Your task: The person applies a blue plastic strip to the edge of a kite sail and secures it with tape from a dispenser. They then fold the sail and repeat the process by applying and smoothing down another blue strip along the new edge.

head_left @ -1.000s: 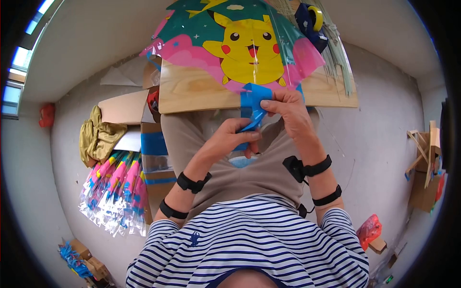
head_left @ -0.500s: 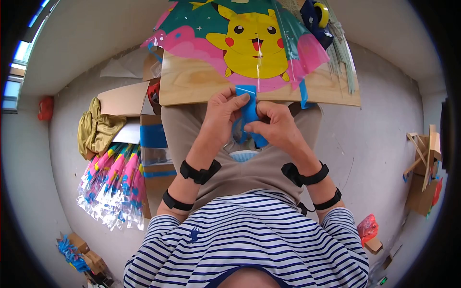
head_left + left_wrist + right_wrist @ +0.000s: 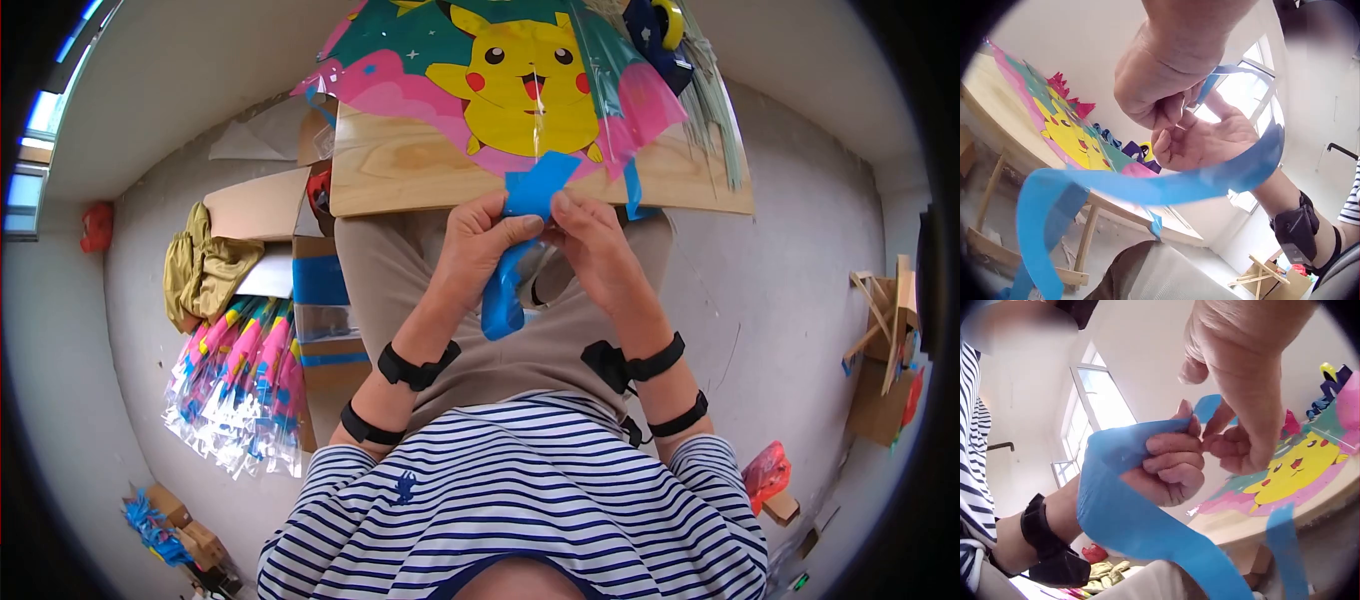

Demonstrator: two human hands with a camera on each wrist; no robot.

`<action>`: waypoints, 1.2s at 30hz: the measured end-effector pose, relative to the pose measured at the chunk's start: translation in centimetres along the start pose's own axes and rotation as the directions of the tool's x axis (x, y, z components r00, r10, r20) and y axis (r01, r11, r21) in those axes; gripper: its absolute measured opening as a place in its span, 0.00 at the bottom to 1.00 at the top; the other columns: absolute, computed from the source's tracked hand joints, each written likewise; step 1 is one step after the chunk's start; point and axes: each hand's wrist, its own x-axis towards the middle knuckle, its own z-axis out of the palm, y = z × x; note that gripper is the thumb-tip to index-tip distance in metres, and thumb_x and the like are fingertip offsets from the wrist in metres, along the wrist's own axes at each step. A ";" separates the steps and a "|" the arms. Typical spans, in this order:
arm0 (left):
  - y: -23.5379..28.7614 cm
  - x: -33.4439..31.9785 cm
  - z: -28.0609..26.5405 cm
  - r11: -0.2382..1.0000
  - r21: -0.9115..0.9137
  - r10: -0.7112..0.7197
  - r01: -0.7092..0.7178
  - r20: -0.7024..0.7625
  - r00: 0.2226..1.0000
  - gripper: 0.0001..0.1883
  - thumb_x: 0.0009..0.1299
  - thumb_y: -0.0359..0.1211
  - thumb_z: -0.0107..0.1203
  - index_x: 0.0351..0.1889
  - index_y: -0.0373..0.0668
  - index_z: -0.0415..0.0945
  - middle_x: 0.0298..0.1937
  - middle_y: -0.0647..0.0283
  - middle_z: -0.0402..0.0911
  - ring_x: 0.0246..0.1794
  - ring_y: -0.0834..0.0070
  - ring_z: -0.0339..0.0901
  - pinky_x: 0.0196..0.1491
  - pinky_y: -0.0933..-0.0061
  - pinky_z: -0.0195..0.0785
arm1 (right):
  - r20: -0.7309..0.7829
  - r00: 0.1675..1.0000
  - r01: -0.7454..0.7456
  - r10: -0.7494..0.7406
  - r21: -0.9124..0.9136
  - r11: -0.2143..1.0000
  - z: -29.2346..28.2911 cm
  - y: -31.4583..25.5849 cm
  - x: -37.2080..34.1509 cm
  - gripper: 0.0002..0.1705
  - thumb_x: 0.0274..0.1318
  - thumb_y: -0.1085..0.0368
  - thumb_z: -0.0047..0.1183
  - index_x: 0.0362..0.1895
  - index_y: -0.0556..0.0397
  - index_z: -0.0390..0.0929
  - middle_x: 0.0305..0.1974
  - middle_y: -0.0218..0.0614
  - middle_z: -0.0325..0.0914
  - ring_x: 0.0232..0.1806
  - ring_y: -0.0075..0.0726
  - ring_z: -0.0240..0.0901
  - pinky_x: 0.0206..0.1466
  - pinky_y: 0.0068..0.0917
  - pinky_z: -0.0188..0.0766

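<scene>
Over the lap, at the near edge of the wooden table [image 3: 400, 190], both hands hold a blue plastic strip [image 3: 540, 190]. The left hand [image 3: 478, 245] pinches it between thumb and curled fingers; in the right wrist view the strip [image 3: 1129, 512] drapes over that hand and hangs in a wide band. The right hand [image 3: 598, 252] pinches the strip with its fingertips right beside the left thumb. One end sticks up over the table edge, and a loop hangs below the hands. A printed plastic kite sheet [image 3: 535, 95] with a yellow cartoon figure lies on the table.
Thin pale rods [image 3: 722, 150] and a tape dispenser [image 3: 665, 45] lie at the table's right side. Another blue strip [image 3: 632, 188] hangs off the front edge. To the left are a cardboard box [image 3: 325, 375], a gold cloth [image 3: 210, 262] and several folded printed sheets [image 3: 240, 380].
The left hand has risen to the table edge, and the right hand has gone down, then up beside it. The strip's upper end now leans right; a loop dangles lower.
</scene>
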 end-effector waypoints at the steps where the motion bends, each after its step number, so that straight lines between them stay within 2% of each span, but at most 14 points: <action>1: -0.3 -0.1 0.2 0.999 0.038 0.005 -0.005 0.001 1.000 0.08 0.71 0.31 0.65 0.44 0.38 0.83 0.34 0.74 0.80 0.33 0.91 0.70 0.35 0.86 0.65 | -0.027 1.000 0.003 -0.003 0.001 1.000 0.1 -0.1 0.4 0.13 0.66 0.61 0.59 0.47 0.57 0.83 0.41 0.30 0.83 0.44 0.21 0.77 0.54 0.23 0.72; 4: -0.9 -0.3 -0.5 0.988 0.121 -0.099 0.095 0.026 0.995 0.08 0.72 0.33 0.64 0.43 0.38 0.83 0.32 0.76 0.77 0.31 0.91 0.68 0.34 0.86 0.64 | -0.166 0.973 0.149 -0.162 -0.088 0.985 1.6 -0.6 0.9 0.10 0.64 0.65 0.61 0.43 0.58 0.85 0.38 0.28 0.84 0.39 0.20 0.77 0.48 0.21 0.73; 7: -0.8 -0.8 -0.1 0.989 0.077 -0.127 0.127 -0.007 0.992 0.09 0.73 0.34 0.63 0.44 0.38 0.82 0.32 0.76 0.76 0.30 0.91 0.67 0.33 0.86 0.62 | -0.190 0.953 0.171 -0.237 -0.311 0.935 1.2 -0.3 1.1 0.06 0.60 0.68 0.64 0.38 0.58 0.86 0.33 0.27 0.83 0.33 0.19 0.76 0.39 0.20 0.72; 10: -1.0 -0.9 0.1 0.994 0.053 -0.099 0.097 0.040 0.994 0.11 0.72 0.34 0.64 0.47 0.38 0.81 0.35 0.75 0.78 0.33 0.90 0.69 0.36 0.84 0.66 | -0.231 0.912 0.180 -0.340 -0.519 0.836 1.2 0.3 1.2 0.07 0.56 0.68 0.66 0.37 0.59 0.86 0.30 0.28 0.83 0.31 0.17 0.73 0.33 0.19 0.69; 13: -1.4 -0.6 -0.3 0.998 0.044 0.032 -0.037 0.117 0.993 0.13 0.71 0.33 0.65 0.49 0.38 0.79 0.39 0.71 0.81 0.38 0.87 0.74 0.41 0.82 0.70 | -0.234 0.890 0.167 -0.392 -0.632 0.757 1.8 0.1 0.8 0.08 0.52 0.68 0.67 0.30 0.60 0.82 0.25 0.31 0.79 0.27 0.21 0.70 0.28 0.24 0.66; 16: -0.5 -0.1 -0.9 0.995 -0.074 0.064 -0.060 0.056 0.996 0.14 0.69 0.30 0.66 0.49 0.37 0.78 0.43 0.67 0.83 0.43 0.84 0.78 0.46 0.80 0.72 | -0.109 0.857 0.191 -0.504 -0.840 0.508 1.6 0.2 0.4 0.14 0.47 0.68 0.70 0.24 0.59 0.75 0.21 0.35 0.71 0.23 0.29 0.68 0.26 0.30 0.62; 19: -0.1 0.8 -1.1 0.991 -0.018 0.133 -0.133 -0.008 0.991 0.10 0.68 0.28 0.66 0.45 0.37 0.80 0.37 0.67 0.84 0.36 0.83 0.79 0.42 0.81 0.73 | 0.002 0.799 0.293 -0.601 -0.875 0.386 1.9 1.4 0.5 0.19 0.44 0.68 0.71 0.21 0.59 0.70 0.20 0.38 0.66 0.23 0.38 0.64 0.26 0.34 0.59; 22: -0.1 1.2 -1.0 0.984 0.041 0.177 -0.175 -0.048 0.983 0.06 0.68 0.27 0.66 0.40 0.38 0.81 0.34 0.69 0.83 0.33 0.85 0.78 0.40 0.82 0.73 | 0.102 0.789 0.309 -0.605 -0.918 0.248 1.8 1.8 0.4 0.18 0.43 0.67 0.72 0.22 0.58 0.71 0.21 0.40 0.66 0.25 0.39 0.63 0.27 0.34 0.60; 25: 0.3 1.1 -0.8 0.983 0.056 0.179 -0.175 -0.067 0.982 0.03 0.69 0.26 0.64 0.39 0.38 0.82 0.33 0.70 0.83 0.32 0.87 0.77 0.38 0.83 0.72 | -0.004 0.881 0.237 -0.473 -0.862 0.449 1.9 1.0 -0.3 0.15 0.49 0.67 0.70 0.25 0.59 0.74 0.21 0.34 0.68 0.24 0.31 0.63 0.28 0.29 0.60; 28: 0.3 0.9 -0.8 0.984 0.066 0.167 -0.163 -0.056 0.984 0.04 0.71 0.26 0.62 0.41 0.37 0.83 0.32 0.71 0.83 0.31 0.87 0.75 0.37 0.83 0.70 | -0.176 0.921 0.173 -0.347 -0.613 0.771 1.7 0.6 0.0 0.10 0.56 0.67 0.66 0.29 0.60 0.79 0.22 0.27 0.72 0.26 0.20 0.64 0.29 0.23 0.61; 29: 0.2 0.8 -0.8 0.984 0.073 0.164 -0.160 -0.050 0.985 0.04 0.71 0.27 0.62 0.41 0.37 0.83 0.32 0.71 0.82 0.31 0.88 0.74 0.36 0.83 0.69 | -0.156 0.934 0.165 -0.321 -0.607 0.777 0.9 0.5 0.2 0.06 0.60 0.69 0.62 0.33 0.60 0.82 0.24 0.23 0.74 0.28 0.14 0.64 0.32 0.18 0.62; 32: -0.3 0.8 -1.7 0.973 0.175 0.149 -0.149 0.016 0.989 0.07 0.73 0.30 0.61 0.45 0.37 0.84 0.36 0.71 0.84 0.36 0.86 0.75 0.43 0.80 0.68 | -0.146 0.935 0.195 -0.324 -0.550 0.812 0.3 0.6 0.5 0.03 0.60 0.72 0.61 0.33 0.60 0.82 0.24 0.23 0.74 0.28 0.15 0.66 0.32 0.17 0.63; 36: -0.4 0.9 -2.0 0.963 0.229 0.139 -0.142 0.028 0.990 0.08 0.75 0.31 0.59 0.44 0.37 0.84 0.35 0.72 0.83 0.35 0.86 0.74 0.41 0.81 0.68 | -0.105 0.939 0.215 -0.328 -0.565 0.796 -0.1 0.3 0.3 0.02 0.59 0.74 0.61 0.34 0.61 0.82 0.26 0.24 0.76 0.30 0.16 0.68 0.34 0.18 0.65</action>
